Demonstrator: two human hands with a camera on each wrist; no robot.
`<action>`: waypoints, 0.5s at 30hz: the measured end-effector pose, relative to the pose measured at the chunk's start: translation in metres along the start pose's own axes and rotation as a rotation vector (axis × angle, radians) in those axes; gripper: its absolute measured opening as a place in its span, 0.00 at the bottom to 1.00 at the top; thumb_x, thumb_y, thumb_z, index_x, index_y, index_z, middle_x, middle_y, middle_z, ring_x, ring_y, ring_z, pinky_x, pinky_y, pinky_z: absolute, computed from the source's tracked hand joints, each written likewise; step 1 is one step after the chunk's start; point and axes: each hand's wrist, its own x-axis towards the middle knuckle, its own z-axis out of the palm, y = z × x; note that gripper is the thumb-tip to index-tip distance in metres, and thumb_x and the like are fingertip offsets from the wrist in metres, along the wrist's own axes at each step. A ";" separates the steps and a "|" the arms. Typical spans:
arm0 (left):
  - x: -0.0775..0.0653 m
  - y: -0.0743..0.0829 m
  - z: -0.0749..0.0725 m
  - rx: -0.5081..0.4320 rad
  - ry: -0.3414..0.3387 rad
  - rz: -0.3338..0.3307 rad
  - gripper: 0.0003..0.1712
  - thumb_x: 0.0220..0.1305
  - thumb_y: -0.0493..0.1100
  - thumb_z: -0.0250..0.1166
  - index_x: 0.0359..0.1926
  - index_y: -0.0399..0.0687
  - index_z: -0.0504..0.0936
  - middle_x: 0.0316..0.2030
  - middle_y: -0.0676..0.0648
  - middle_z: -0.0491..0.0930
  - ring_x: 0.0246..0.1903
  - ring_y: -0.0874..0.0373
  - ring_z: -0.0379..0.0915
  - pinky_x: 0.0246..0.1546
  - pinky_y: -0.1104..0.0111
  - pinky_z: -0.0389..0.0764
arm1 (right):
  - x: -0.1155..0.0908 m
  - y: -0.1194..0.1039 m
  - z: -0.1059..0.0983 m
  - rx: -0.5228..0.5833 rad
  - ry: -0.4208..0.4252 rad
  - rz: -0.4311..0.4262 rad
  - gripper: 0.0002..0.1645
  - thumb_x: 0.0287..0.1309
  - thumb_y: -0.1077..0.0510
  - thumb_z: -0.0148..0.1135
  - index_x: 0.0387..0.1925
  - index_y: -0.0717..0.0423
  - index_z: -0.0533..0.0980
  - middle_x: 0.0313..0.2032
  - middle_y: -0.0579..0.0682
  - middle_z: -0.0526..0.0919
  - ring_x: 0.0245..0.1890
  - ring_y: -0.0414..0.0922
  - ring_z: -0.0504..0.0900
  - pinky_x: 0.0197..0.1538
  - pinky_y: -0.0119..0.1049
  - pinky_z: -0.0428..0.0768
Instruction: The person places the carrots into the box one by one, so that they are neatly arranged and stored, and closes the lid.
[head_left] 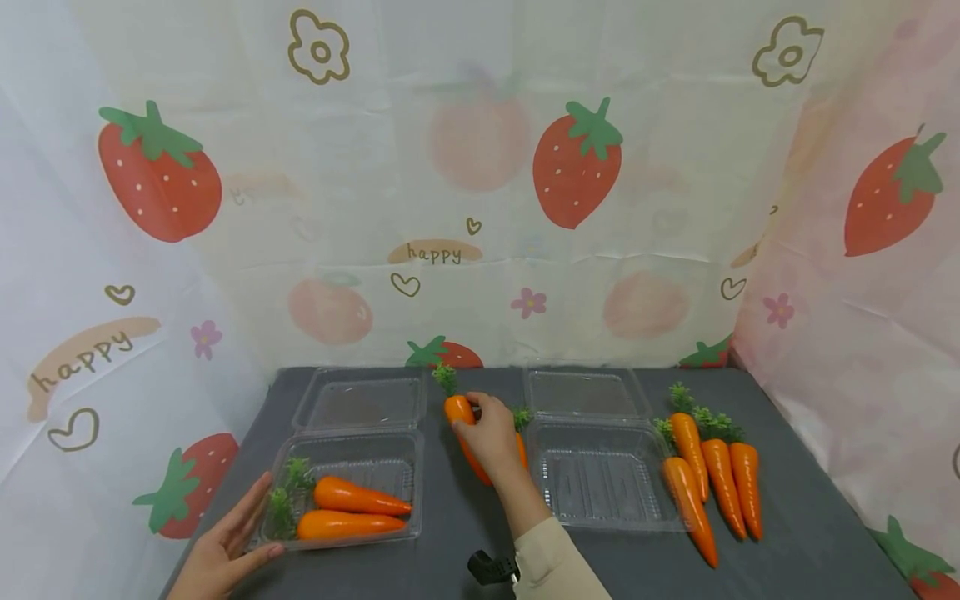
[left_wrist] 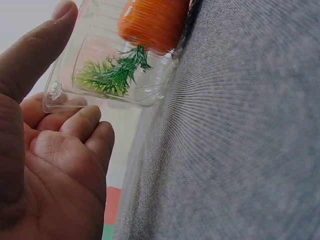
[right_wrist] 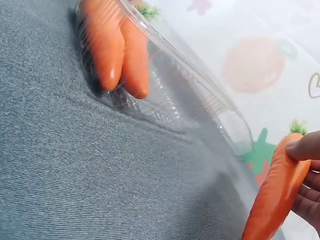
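My right hand [head_left: 491,433] grips a toy carrot [head_left: 457,410] by its thick top, its green leaves pointing away from me. In the right wrist view, the thumb lies across that orange carrot [right_wrist: 277,190]. Partly hidden behind this hand is another carrot [head_left: 521,450]. At the left, my left hand [head_left: 225,542] holds the near-left corner of a clear plastic box [head_left: 420,483], thumb along the front rim and fingers at the side. Two carrots [head_left: 360,495] lie inside with their leaves to the left. The left wrist view shows the thumb [left_wrist: 62,12] at the rim.
A second clear box [head_left: 600,521] stands right of centre, its lid [head_left: 585,392] folded back. Several carrots [head_left: 723,483] lie beside it on the grey cloth [head_left: 450,567]. The left box's lid [head_left: 363,400] is also folded back. A printed curtain [head_left: 480,208] surrounds the table.
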 end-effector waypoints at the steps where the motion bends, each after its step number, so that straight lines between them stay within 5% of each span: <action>1: 0.000 0.000 0.000 0.001 0.000 -0.001 0.52 0.70 0.34 0.66 0.83 0.49 0.43 0.82 0.39 0.38 0.65 0.91 0.51 0.57 0.88 0.69 | -0.001 0.000 0.000 0.005 -0.002 -0.001 0.30 0.55 0.59 0.77 0.60 0.59 0.80 0.49 0.56 0.83 0.45 0.50 0.84 0.47 0.45 0.87; 15: -0.001 0.000 0.000 0.022 0.008 0.013 0.53 0.69 0.35 0.67 0.83 0.49 0.44 0.81 0.38 0.40 0.66 0.90 0.52 0.57 0.87 0.70 | -0.013 -0.012 -0.008 0.043 -0.075 -0.078 0.31 0.58 0.58 0.76 0.63 0.57 0.78 0.54 0.54 0.83 0.45 0.48 0.83 0.47 0.43 0.87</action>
